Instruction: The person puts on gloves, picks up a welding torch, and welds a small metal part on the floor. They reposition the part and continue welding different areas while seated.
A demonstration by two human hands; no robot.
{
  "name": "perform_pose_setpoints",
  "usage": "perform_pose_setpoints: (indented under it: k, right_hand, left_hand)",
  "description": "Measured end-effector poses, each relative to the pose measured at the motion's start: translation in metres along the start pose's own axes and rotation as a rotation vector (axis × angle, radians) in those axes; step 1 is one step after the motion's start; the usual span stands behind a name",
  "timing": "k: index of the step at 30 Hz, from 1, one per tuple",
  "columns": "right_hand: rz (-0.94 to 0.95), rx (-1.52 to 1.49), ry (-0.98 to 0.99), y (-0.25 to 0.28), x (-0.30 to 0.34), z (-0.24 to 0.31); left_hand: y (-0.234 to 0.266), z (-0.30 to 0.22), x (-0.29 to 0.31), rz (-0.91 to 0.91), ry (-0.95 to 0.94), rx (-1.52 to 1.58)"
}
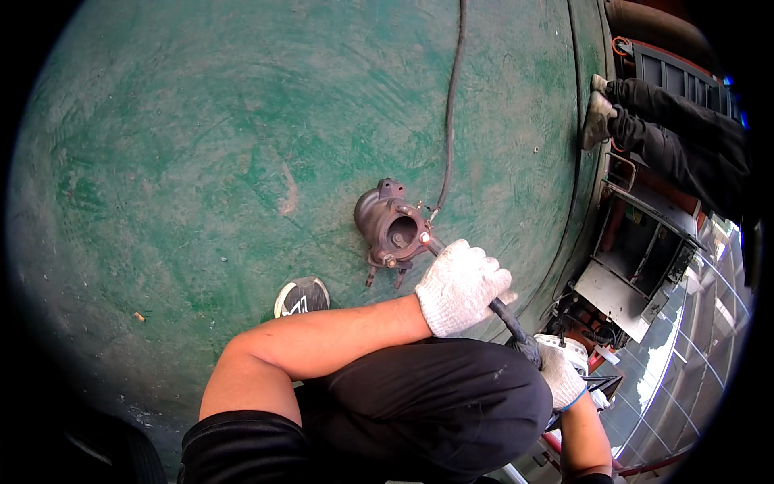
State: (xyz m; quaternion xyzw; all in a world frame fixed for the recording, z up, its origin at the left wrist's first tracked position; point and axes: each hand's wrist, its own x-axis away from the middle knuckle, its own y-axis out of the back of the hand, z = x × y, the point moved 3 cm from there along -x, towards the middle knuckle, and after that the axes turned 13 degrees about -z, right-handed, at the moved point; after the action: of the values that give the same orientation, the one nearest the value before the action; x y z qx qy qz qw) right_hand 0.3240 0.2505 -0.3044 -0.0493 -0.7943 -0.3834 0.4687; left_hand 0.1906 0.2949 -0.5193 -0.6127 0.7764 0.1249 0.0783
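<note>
A rusty brown hollow metal casting (pixel 372 216) with a round opening and several studs rests on the green floor. My left hand (pixel 465 286), in a white knit glove, is closed round a black cable-like rod (pixel 506 317). The rod's front end meets the casting's flange at a bolt (pixel 424 237) that glows bright orange-white. Farther back, my right hand (pixel 562 377), also gloved, is closed on the same rod where it looks wrapped in dark material. Its fingers are partly hidden. A dark cable (pixel 450 121) runs from the far side down to the casting's flange, ending in a small fitting.
My shoe (pixel 302 297) and bent knee (pixel 451 403) are close to the casting. Another thin cable (pixel 576 121) crosses the green floor (pixel 201 161) on the right. Beyond it are another person's legs (pixel 669 137) and an open metal cabinet (pixel 645 250).
</note>
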Motion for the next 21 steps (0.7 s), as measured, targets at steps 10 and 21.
perform_pose_setpoints:
  k: [10, 21]
  right_hand:
    - [0.019, 0.03, -0.024, 0.004, 0.003, 0.012]
    - [0.019, 0.016, -0.024, -0.003, 0.0, -0.007]
  left_hand:
    - [0.004, -0.003, 0.001, -0.016, 0.049, -0.029]
    - [0.005, -0.001, 0.001, 0.09, 0.074, -0.035]
